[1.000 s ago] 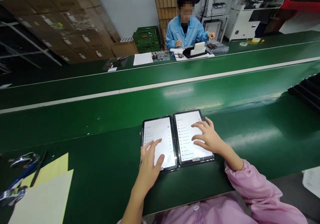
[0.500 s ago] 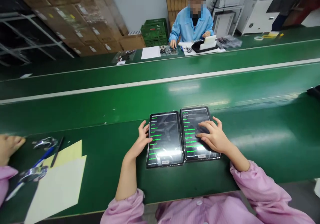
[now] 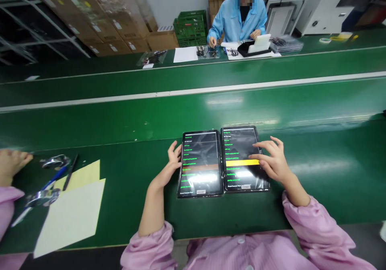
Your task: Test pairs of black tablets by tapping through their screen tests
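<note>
Two black tablets lie side by side on the green bench, both showing a list of green text lines. On the left tablet (image 3: 200, 153), one row glows dim orange. A bright yellow bar crosses the screen of the right tablet (image 3: 239, 147). My left hand (image 3: 170, 165) rests at the left tablet's left edge, fingers apart, thumb near the screen's rim. Over the right side of the right tablet is my right hand (image 3: 273, 159), its fingers spread and fingertips at or just above the glass; whether they touch, I cannot tell.
At left lie paper sheets (image 3: 72, 209), a dark pen (image 3: 70, 172), a blue pen (image 3: 56, 176) and shiny wrapped items. Another person's hand (image 3: 13, 166) rests beyond them. Across the raised green divider, a person in blue (image 3: 238, 20) works near a black tray (image 3: 253, 49) and green crates (image 3: 190, 27).
A yellow bar has appeared on the right tablet and an orange row on the left one. My right hand has shifted right across the right screen. My left hand stays at the left tablet's edge.
</note>
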Available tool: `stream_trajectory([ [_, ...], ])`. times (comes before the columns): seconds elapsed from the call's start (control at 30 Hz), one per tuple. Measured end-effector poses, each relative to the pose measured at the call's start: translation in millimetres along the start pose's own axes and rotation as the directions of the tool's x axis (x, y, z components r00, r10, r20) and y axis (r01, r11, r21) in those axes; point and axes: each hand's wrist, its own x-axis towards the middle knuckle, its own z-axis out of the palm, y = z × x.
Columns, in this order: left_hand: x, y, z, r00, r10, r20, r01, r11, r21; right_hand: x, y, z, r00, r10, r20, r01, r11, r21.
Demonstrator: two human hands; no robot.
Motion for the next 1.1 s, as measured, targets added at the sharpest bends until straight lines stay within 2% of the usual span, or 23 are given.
stream_trajectory([
  [0.1, 6.0, -2.3, 4.1, 0.989, -0.014, -0.148, 0.022, 0.998, 0.053, -1.3, 5.4, -0.8, 0.999, 0.045, 0.020, -0.044, 0.999, -0.020],
  [0.2, 9.1, 3.2, 9.4, 0.973, -0.033, -0.229, 0.058, 0.993, 0.103, -1.2, 4.2, 7.5, 0.995, 0.064, 0.074, -0.059, 0.996, -0.063],
  [0.47, 10.6, 10.4, 15.6, 0.966, -0.016, -0.259, 0.060, 0.985, 0.162, -2.2, -4.8, 16.2, 0.972, 0.084, 0.218, -0.066, 0.994, -0.088],
  [0.67, 10.8, 8.8, 18.1, 0.970, 0.007, -0.245, 0.054, 0.969, 0.241, -1.4, -7.6, 18.3, 0.965, 0.099, 0.245, -0.066, 0.988, -0.136],
  [0.77, 9.1, 3.7, 14.5, 0.978, 0.038, -0.207, 0.027, 0.953, 0.303, -2.2, -5.9, 17.5, 0.976, 0.131, 0.177, -0.108, 0.985, -0.134],
  [0.87, 12.3, -4.7, 5.8, 0.980, 0.016, -0.197, 0.037, 0.964, 0.265, -6.3, 6.1, 19.4, 0.975, 0.223, 0.006, -0.223, 0.975, -0.019],
  [0.93, 20.2, -8.0, -1.9, 0.979, -0.006, -0.204, 0.053, 0.972, 0.229, -9.1, 20.8, 27.0, 0.939, 0.325, -0.107, -0.311, 0.941, 0.133],
  [1.0, 33.0, -4.9, -8.8, 0.979, -0.011, -0.204, 0.061, 0.969, 0.241, -9.0, 38.8, 40.4, 0.880, 0.441, -0.177, -0.379, 0.876, 0.299],
  [1.1, 57.2, 16.0, -11.9, 0.978, 0.026, -0.206, 0.045, 0.943, 0.329, -0.2, 64.7, 63.5, 0.795, 0.577, -0.184, -0.441, 0.760, 0.478],
])
